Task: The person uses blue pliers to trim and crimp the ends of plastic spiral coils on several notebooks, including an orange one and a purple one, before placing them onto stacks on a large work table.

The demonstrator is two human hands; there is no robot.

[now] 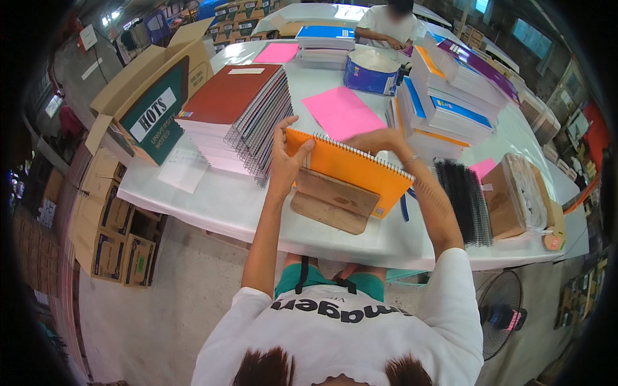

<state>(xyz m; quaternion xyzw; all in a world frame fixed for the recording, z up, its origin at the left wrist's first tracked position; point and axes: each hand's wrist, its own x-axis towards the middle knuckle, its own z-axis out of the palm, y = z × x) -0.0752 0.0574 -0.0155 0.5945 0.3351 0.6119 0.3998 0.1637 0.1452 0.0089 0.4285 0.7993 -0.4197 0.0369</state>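
Observation:
An orange spiral notebook (351,168) stands tilted on its long side, with a white wire coil along its upper edge. My left hand (287,157) grips its left end, the thumb lying across the orange cover. Behind the coil edge is my right hand (373,141), bent at the wrist, its fingers mostly hidden by the notebook. The notebook's lower part rests against a wooden stand (335,202) on the white table (257,219). Left of my left hand rises a tall stack of red-brown spiral notebooks (232,90). A bundle of black wire coils (460,199) lies beside my right forearm.
An open carton (103,103) stands at the left. Pink sheets (341,112), a blue tub (371,72) and piles of unbound books (444,119) lie further back. A brown box (512,196) sits at right. A person (388,29) works across the table. A fan (502,315) stands below.

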